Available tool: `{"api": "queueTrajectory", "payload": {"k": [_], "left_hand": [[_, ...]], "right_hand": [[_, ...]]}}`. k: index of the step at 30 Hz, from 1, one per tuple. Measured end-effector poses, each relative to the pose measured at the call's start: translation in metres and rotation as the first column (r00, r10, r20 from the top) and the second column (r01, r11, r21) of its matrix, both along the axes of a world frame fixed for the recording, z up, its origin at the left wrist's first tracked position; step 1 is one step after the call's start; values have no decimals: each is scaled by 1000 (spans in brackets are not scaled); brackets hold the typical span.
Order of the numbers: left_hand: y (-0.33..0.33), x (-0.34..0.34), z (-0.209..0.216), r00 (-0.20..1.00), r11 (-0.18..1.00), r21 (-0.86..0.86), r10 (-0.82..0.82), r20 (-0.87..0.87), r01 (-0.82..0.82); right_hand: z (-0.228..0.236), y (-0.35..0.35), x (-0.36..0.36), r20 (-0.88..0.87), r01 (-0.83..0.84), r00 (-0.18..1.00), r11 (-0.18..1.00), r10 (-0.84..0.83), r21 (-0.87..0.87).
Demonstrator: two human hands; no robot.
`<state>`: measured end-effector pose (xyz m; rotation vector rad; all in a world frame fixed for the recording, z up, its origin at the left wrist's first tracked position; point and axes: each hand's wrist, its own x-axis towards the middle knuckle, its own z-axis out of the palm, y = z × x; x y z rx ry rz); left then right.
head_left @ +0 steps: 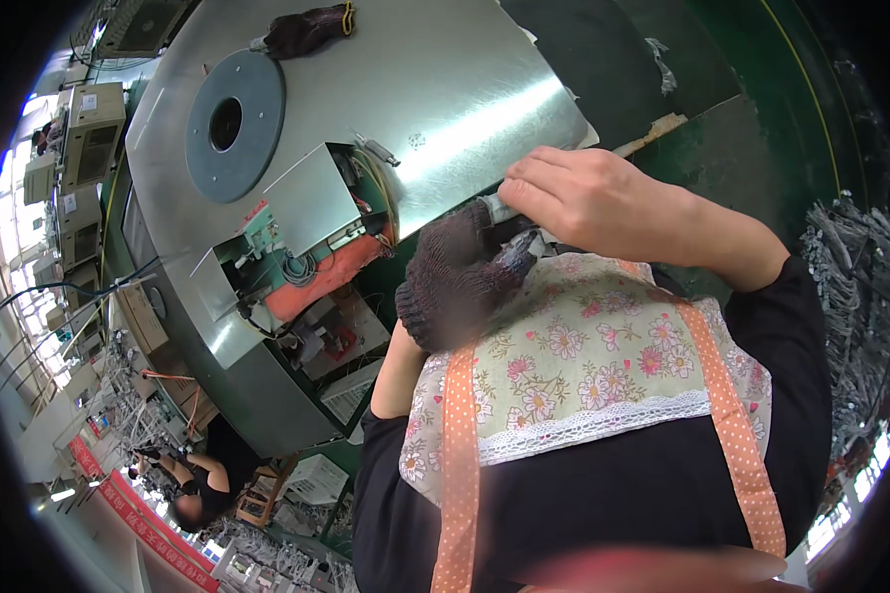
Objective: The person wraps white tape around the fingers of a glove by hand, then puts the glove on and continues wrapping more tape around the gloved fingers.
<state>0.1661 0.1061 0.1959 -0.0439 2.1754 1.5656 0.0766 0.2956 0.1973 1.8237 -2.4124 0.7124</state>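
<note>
A dark purple-brown knitted glove [430,296] with greyish fingertips covers my left hand [465,262], which is held in front of the apron. Its fingers stretch to the right with a gap between them, and nothing shows in its palm. My bare right hand [574,193] pinches a grey fingertip of this glove between thumb and fingers. A second dark glove [307,32] with a yellow-edged cuff lies on the metal table [475,89] at the far side, apart from both hands.
A grey ring-shaped disc [252,94] lies on the table. Left of my hands stands an opened metal box [311,198] with wires and an orange-red part [326,282]. Bundled grey cables [841,296] pile up at the right. Another person [203,484] works at the lower left.
</note>
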Motion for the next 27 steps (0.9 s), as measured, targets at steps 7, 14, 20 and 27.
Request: {"api": "queueTrajectory", "payload": {"k": [7, 14, 20, 27], "left_hand": [[10, 8, -12, 985, 967, 188, 167, 37, -171], [5, 5, -11, 986, 992, 54, 121, -115, -115], [9, 10, -14, 949, 987, -126, 55, -310, -98], [10, 15, -13, 966, 986, -123, 77, -247, -110]], "right_hand": [[-5, 2, -15, 502, 63, 865, 990, 8, -124], [0, 8, -16, 554, 77, 833, 986, 18, -148], [2, 10, -11, 304, -56, 950, 996, 75, -71], [-1, 5, -11, 373, 2, 922, 964, 102, -267]]}}
